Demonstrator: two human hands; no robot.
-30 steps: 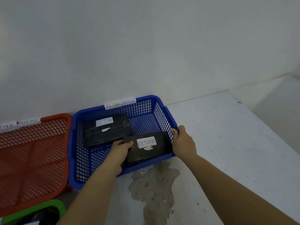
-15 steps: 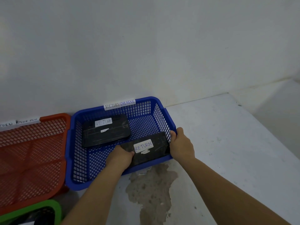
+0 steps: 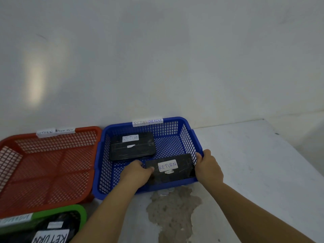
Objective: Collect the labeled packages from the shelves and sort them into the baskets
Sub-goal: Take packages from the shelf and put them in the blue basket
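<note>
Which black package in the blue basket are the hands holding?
The front package, nearest the person. The left hand and right hand hold its ends. The back package lies alone, untouched.

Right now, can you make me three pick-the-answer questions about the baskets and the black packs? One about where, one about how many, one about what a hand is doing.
1. Where does the blue basket sit?
A. right of the red basket
B. inside the green basket
C. left of the red basket

2. How many black packs lie in the blue basket?
A. one
B. two
C. four

3. What does the left hand do?
A. points at the wall
B. hangs free
C. holds the near pack

Answers: 1 A, their rims meet side by side. 2 B, the far pack and the near pack. 3 C, its fingers curl on the pack's left end.
</note>
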